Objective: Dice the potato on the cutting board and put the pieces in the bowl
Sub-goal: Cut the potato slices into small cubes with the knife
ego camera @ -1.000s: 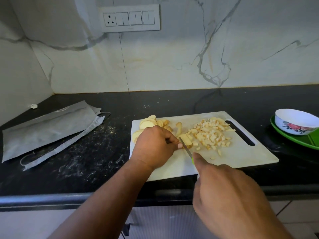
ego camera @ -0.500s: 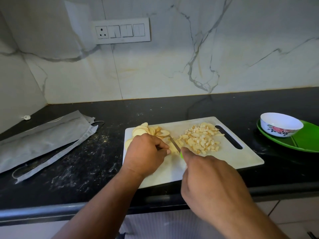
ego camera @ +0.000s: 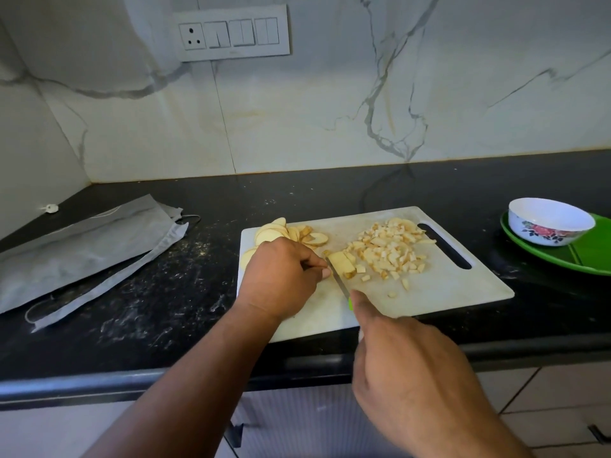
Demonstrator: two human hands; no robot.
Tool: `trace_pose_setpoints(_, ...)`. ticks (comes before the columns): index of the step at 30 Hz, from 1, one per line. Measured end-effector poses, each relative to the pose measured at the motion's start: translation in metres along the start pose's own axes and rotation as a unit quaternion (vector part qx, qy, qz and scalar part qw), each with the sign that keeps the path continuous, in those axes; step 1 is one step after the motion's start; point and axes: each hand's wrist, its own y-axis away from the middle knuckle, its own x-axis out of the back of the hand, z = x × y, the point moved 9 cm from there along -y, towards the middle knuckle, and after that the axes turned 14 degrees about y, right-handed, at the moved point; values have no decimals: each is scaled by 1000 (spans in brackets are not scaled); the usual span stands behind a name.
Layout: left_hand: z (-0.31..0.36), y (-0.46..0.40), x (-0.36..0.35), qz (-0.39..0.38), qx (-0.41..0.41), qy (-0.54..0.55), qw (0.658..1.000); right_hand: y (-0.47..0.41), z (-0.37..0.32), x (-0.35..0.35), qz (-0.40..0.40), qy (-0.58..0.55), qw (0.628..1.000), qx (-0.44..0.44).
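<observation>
grey bag lies on black counter; green plate; switch panel.

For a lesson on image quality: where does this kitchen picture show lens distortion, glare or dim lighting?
Head view: wide-angle bending curves the counter edge; soft glare lies on the marble wall; the black countertop sits dim; the cutting board stays clearly lit.

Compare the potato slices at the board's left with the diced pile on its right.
The potato slices are broad, rounded discs, fanned and overlapping; the diced pile is small chunks in a loose scattered heap. The slices lie partly behind the left hand; the pile lies uncovered. Both are pale yellow on the cutting board.
</observation>
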Motion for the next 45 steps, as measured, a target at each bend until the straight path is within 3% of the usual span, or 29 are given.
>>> trace_pose_setpoints(5,0,1,-1,-11,1,-7,1000,24,7,-1,-71,-6,997,5)
trace_pose_setpoints(10,1,4,1,-4,-11,4,1000,23,9,16,-30,-15,999,-11)
trace_pose_setpoints(16,13,14,34,139,-71,134,979,0,-13,7,-3,-15,1000,-13)
trace_pose_setpoints(23,-3,13,52,209,-31,279,937,-9,-2,-1,18,3,999,-27)
trace_pose_setpoints(29,-13,12,56,232,2,336,913,-4,18,9,27,-18,998,-57)
trace_pose_setpoints(38,-29,28,91,380,-24,336,861,-8,0,7,39,-41,998,-9)
trace_pose_setpoints(40,-31,23,92,371,-11,295,881,-5,20,10,36,-41,998,-38)
trace_pose_setpoints(43,-28,6,85,296,16,107,949,-3,44,13,38,-36,996,-71)
trace_pose_setpoints(45,-27,-6,77,232,46,0,972,-2,46,13,33,-33,996,-74)
